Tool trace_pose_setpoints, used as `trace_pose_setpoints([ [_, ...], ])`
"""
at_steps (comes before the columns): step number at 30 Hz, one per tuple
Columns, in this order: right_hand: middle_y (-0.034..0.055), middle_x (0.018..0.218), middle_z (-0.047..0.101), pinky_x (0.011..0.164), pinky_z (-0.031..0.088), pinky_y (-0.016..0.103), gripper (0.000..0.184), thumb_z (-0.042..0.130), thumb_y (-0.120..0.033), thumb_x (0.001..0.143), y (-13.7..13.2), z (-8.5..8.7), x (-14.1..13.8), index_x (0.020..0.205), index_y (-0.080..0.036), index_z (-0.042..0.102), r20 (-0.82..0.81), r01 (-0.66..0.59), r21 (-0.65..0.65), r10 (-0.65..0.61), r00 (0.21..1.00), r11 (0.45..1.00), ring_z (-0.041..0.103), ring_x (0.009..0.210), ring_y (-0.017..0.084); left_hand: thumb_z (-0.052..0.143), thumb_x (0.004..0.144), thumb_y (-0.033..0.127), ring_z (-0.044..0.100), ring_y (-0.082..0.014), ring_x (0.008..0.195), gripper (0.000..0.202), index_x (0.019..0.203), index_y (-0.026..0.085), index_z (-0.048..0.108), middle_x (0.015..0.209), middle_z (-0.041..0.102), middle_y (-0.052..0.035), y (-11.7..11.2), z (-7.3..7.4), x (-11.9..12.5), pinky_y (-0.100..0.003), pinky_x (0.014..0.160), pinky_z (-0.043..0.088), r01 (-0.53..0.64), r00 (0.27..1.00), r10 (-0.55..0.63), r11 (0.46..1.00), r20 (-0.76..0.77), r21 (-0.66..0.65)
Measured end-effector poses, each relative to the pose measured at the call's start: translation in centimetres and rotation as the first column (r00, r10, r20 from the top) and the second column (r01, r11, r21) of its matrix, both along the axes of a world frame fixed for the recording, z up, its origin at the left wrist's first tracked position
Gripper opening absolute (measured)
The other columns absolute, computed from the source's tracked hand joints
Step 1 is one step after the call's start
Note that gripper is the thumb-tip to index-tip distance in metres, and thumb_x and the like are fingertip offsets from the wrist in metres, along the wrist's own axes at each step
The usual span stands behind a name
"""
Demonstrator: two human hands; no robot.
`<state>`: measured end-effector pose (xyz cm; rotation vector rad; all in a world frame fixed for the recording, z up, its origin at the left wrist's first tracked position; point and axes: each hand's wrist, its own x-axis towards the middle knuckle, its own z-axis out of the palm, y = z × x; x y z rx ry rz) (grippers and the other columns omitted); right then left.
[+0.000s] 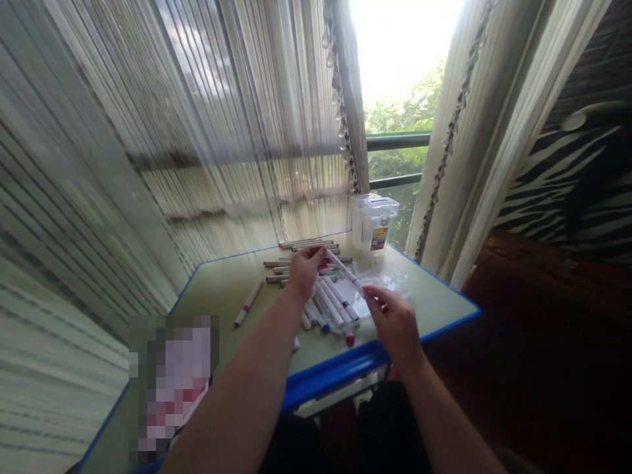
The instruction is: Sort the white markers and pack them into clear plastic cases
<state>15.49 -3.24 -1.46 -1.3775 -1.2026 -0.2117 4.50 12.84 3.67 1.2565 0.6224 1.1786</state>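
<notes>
My left hand (303,270) and my right hand (392,319) together hold one white marker (345,271) slanted above a small green table (222,289). The left fingers pinch its upper end, the right fingers pinch its lower end. Under the hands lies a heap of several white markers (328,306) with coloured caps. More markers (309,245) lie in a row farther back. One marker (247,303) lies alone to the left.
A clear plastic lidded box (374,224) stands at the table's far right corner, by the window. The table has a blue rim (336,372). Striped curtains hang to the left and behind. A pixelated patch covers something at the near left.
</notes>
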Motion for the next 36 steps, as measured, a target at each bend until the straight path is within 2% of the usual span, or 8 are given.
trace_pose_setpoints([
  [5,0.0033,0.084,0.070,0.060,0.051,0.026,0.018,0.053,-0.026,0.086,-0.3,0.0,-0.1,0.095,-0.020,0.068,0.027,0.003,0.003,-0.003,1.000,1.000,0.059,0.060,0.012,0.079,0.063,0.033,0.066,-0.0130,0.063,0.032,0.082,0.011,0.066,0.073,0.071,-0.0048,-0.2,0.3,-0.3,-0.023,0.061,0.051,0.091,0.994,-0.088,0.994,0.059,-0.056],
  [11,0.0035,0.082,0.068,0.059,0.050,0.027,0.019,0.050,-0.026,0.088,-0.5,0.0,-0.2,0.094,-0.020,0.068,0.042,0.027,0.022,-0.028,0.999,0.999,0.056,0.058,0.012,0.080,0.061,0.026,0.068,-0.0141,0.073,0.032,0.087,0.011,0.067,0.082,0.072,-0.0061,-0.5,0.7,-0.5,-0.027,0.073,0.053,0.199,0.978,-0.195,0.978,0.078,-0.056],
  [17,0.0039,0.083,0.068,0.054,0.050,0.025,0.019,0.054,-0.030,0.086,-0.1,-0.3,-0.2,0.096,-0.018,0.065,-0.100,0.063,0.028,-0.060,0.993,0.998,0.057,0.059,0.012,0.075,0.068,0.022,0.067,-0.0136,0.074,0.024,0.087,0.012,0.065,0.078,0.071,-0.0042,-0.5,0.8,-0.7,-0.030,0.077,0.052,0.241,0.968,-0.235,0.968,0.088,-0.068],
  [23,0.0044,0.083,0.066,0.056,0.049,0.026,0.018,0.053,-0.031,0.087,-0.2,-0.1,0.0,0.091,-0.019,0.066,-0.034,0.059,0.032,-0.058,0.998,0.998,0.056,0.063,0.014,0.074,0.069,0.022,0.067,-0.0135,0.077,0.022,0.087,0.013,0.065,0.081,0.071,-0.0041,-0.6,1.1,-0.9,-0.031,0.080,0.051,0.274,0.959,-0.267,0.959,0.095,-0.072],
  [27,0.0042,0.081,0.066,0.062,0.049,0.029,0.017,0.053,-0.029,0.087,-0.3,-0.1,-0.2,0.090,-0.019,0.065,0.055,0.080,0.036,-0.082,0.995,0.996,0.056,0.064,0.014,0.079,0.063,0.025,0.066,-0.0127,0.073,0.029,0.086,0.014,0.066,0.080,0.071,-0.0039,-0.6,1.1,-1.0,-0.026,0.072,0.050,0.244,0.969,-0.238,0.964,0.062,-0.104],
  [30,0.0039,0.082,0.067,0.067,0.049,0.030,0.015,0.053,-0.024,0.085,-0.4,-0.2,-0.4,0.091,-0.019,0.066,0.125,0.082,0.045,-0.087,0.988,0.996,0.056,0.065,0.015,0.081,0.059,0.032,0.066,-0.0145,0.072,0.036,0.086,0.013,0.068,0.080,0.072,-0.0061,-0.4,0.8,-0.9,-0.027,0.069,0.049,0.188,0.981,-0.190,0.981,-0.032,-0.056],
  [33,0.0035,0.082,0.067,0.072,0.048,0.031,0.014,0.053,-0.021,0.083,-0.3,-0.3,-0.6,0.088,-0.021,0.066,0.206,0.059,0.008,-0.060,0.977,0.998,0.058,0.073,0.017,0.078,0.060,0.041,0.065,-0.0167,0.071,0.037,0.085,0.013,0.070,0.078,0.072,-0.0071,0.0,0.3,-0.7,-0.027,0.064,0.048,0.089,0.978,-0.075,0.994,-0.193,0.065],
  [36,0.0033,0.080,0.068,0.075,0.047,0.032,0.012,0.054,-0.018,0.080,-0.3,-0.2,-0.7,0.084,-0.021,0.066,0.261,0.063,-0.018,-0.056,0.964,0.998,0.058,0.078,0.019,0.068,0.069,0.046,0.064,-0.0181,0.070,0.034,0.079,0.014,0.073,0.074,0.072,-0.0066,0.4,-0.3,-0.7,-0.027,0.063,0.046,0.000,0.934,0.097,0.962,-0.343,0.271],
])
